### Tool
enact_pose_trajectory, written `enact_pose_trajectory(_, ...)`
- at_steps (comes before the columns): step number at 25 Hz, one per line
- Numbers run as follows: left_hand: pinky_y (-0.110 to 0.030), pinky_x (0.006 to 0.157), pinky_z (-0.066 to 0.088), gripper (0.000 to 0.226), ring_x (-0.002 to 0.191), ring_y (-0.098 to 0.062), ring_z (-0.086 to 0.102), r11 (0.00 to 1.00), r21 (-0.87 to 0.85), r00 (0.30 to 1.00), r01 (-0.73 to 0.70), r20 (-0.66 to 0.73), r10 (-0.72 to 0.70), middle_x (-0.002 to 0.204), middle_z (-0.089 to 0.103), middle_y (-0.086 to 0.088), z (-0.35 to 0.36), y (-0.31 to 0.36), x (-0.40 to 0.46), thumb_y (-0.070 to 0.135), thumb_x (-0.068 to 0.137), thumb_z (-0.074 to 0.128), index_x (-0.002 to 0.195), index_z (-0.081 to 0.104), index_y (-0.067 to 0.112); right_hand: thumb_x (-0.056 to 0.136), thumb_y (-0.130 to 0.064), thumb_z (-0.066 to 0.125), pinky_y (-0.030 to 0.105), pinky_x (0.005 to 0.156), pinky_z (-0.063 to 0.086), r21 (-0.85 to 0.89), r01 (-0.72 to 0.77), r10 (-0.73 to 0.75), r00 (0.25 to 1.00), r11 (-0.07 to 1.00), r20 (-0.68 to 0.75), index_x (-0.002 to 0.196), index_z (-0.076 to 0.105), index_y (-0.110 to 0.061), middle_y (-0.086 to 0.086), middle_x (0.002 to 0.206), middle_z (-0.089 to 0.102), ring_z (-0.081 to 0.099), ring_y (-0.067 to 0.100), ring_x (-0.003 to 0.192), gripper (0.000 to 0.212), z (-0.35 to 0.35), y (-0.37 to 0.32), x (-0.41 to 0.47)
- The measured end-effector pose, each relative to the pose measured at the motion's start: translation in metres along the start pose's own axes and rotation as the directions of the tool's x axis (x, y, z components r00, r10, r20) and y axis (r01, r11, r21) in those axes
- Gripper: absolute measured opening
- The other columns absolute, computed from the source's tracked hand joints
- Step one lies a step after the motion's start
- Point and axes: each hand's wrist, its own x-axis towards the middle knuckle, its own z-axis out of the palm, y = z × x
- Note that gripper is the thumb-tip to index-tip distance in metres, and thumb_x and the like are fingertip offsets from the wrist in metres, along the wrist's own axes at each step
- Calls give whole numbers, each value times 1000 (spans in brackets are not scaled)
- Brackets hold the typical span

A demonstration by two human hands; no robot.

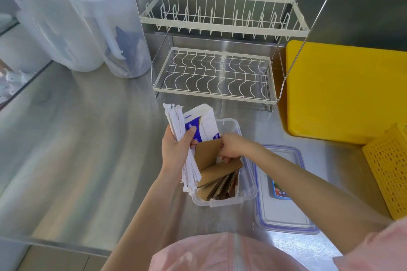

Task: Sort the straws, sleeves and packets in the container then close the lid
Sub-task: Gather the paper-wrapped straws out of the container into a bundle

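Left hand [176,149] is gripping straws [176,125] and packets [201,124]; right hand [231,146] is pinching sleeves [217,171] in the container [248,185]. Stand sleeves at 3 o'clock, freeing 9 o'clock.

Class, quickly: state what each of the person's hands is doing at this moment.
Left hand: grips the bundle of paper-wrapped straws and the packet.
Right hand: pinches a brown cardboard sleeve over the container.

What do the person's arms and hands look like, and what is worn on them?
Both forearms are bare. The left hand and right hand wear no gloves; no rings or watch show. A pale pink sleeve covers the right upper arm, matching the pink top.
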Motion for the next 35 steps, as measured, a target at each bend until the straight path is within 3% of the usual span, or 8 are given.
enact_pose_trajectory(3,-14,53,50,23,62,-11,58,999,-50,998,1,-55,-4,79,59,6,0,-2,-3,26,87,59,106,46,23,90,-19,49,32,87,54,3,-22,22,997,1000,-71,88,59,-13,11,105,72,62,16,72,11,5,-4,9)
enact_pose_trajectory(5,-13,50,50,25,64,-11,59,990,-138,994,17,-105,-31,86,61,3,-2,-4,-2,25,87,60,108,47,23,89,-29,51,36,92,51,-14,-31,29,993,999,-111,86,54,-19,7,100,73,64,17,79,11,9,-8,15)
enact_pose_trajectory(11,-16,52,52,38,75,-14,63,966,-258,973,-28,-227,-32,108,64,-14,-2,-6,-2,26,87,59,121,48,12,90,-30,50,31,81,46,-113,-32,17,992,993,-124,103,57,-9,11,107,68,63,25,101,25,14,-16,22)
enact_pose_trajectory(21,-15,47,52,27,74,-12,64,958,-286,973,-21,-227,-47,98,63,0,-8,2,5,25,88,58,111,45,22,89,-22,53,35,90,49,-254,-23,-17,988,967,-155,113,54,-6,13,116,61,58,27,107,28,33,-16,26)
enact_pose_trajectory(25,-28,66,56,33,83,-15,64,965,-263,976,6,-208,-63,109,63,-7,-8,2,8,26,87,58,117,46,17,88,-22,56,33,91,48,-192,-50,18,986,980,-165,116,53,-6,13,118,59,57,26,109,33,33,-9,22)
enact_pose_trajectory(29,-20,63,49,27,79,-12,62,981,-192,984,16,-173,-49,108,61,-6,-4,7,10,25,89,56,112,45,17,88,-26,54,30,91,48,-117,-113,95,983,987,-154,117,55,-5,13,118,61,58,26,108,36,36,7,18)
enact_pose_trajectory(32,-23,68,48,38,96,-28,64,994,-107,993,38,-110,-50,116,62,-16,-1,9,14,26,89,56,121,47,9,89,-24,50,28,80,43,-12,-135,132,981,991,-143,112,56,-1,17,117,61,57,29,108,33,31,17,4)
enact_pose_trajectory(35,-20,64,48,28,84,-17,61,999,-32,998,24,-48,-26,115,63,-13,3,12,18,27,88,57,112,48,15,90,-21,48,29,77,40,120,-69,93,973,990,-212,100,56,-2,19,111,62,58,31,107,23,22,21,-10)
